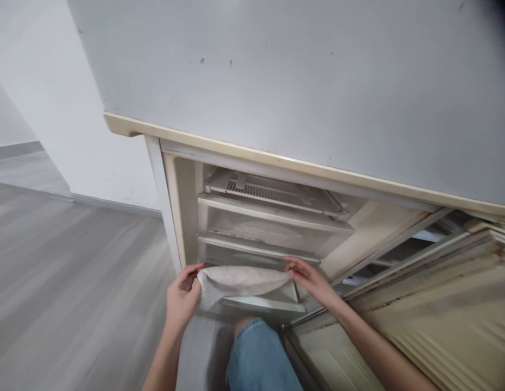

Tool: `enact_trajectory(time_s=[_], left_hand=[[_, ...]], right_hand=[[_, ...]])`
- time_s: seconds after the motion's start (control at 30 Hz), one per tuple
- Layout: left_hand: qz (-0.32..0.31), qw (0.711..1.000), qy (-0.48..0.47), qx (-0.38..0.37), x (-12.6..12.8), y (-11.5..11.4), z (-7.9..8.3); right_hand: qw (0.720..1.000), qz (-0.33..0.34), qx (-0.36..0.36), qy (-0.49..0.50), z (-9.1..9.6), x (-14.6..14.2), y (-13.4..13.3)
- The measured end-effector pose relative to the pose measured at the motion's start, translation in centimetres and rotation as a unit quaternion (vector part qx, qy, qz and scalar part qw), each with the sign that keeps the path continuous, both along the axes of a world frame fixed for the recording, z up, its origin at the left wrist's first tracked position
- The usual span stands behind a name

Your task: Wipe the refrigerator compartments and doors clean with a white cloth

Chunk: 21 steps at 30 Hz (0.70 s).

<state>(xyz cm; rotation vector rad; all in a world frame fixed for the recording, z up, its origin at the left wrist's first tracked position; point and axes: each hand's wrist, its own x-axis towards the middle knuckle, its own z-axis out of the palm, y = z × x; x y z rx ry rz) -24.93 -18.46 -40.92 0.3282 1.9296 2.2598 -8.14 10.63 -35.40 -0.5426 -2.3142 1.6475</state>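
I look down into the open lower compartment of an old cream fridge (277, 81). My left hand (182, 296) grips the left end of a pale cloth or liner (240, 282) draped over the lowest drawer (264, 307). My right hand (307, 277) pinches the same cloth at its right end. Both hands are closed on the fabric, which sags between them across the drawer front.
Two translucent drawers (272, 225) and a wire shelf (272, 190) sit above. The open fridge door (440, 304) swings out at the right with yellowed ribbed lining. My knee in blue jeans (258, 353) is below. Grey wood floor (65, 271) lies to the left, a white wall behind.
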Motion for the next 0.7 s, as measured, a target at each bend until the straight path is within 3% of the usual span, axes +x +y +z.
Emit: enact_trajectory(time_s=[0.1,0.17,0.23,0.3,0.4,0.47,0.5,0.6,0.67,0.7], left_hand=[[-0.037,0.999,-0.019,0.010,0.3,0.2,0.5],[-0.055,0.998,-0.037,-0.008,0.4,0.4,0.8],[-0.046,0.996,-0.060,-0.051,0.6,0.8,1.2],[-0.011,0.991,-0.071,-0.109,1.1,1.3,1.7],[0.066,0.978,-0.047,-0.194,3.4,2.4,3.0],[0.075,0.965,-0.036,-0.247,6.0,3.4,3.7],[0.043,0.965,-0.025,-0.256,7.6,4.0,3.8],[-0.135,0.960,0.065,-0.238,12.3,5.7,3.5],[-0.223,0.939,0.130,-0.227,14.3,6.6,3.0],[-0.271,0.924,0.154,-0.220,14.7,6.8,2.8]], right_hand=[[0.988,0.057,0.135,-0.055,0.1,0.1,-0.6],[0.984,0.067,0.150,-0.066,0.1,0.0,-0.8],[0.993,0.043,0.073,-0.081,0.0,-0.2,-1.2],[0.992,-0.042,-0.068,-0.098,-0.1,-0.4,-2.3],[0.942,-0.143,-0.287,-0.095,0.1,-0.6,-5.2],[0.903,-0.140,-0.394,-0.094,0.3,-0.7,-7.5],[0.886,-0.133,-0.433,-0.095,0.4,-0.7,-8.5],[0.845,-0.117,-0.513,-0.092,-0.1,-0.6,-10.5],[0.835,-0.114,-0.531,-0.090,-1.1,-0.1,-10.9],[0.842,-0.114,-0.518,-0.095,-1.7,0.2,-10.9]])
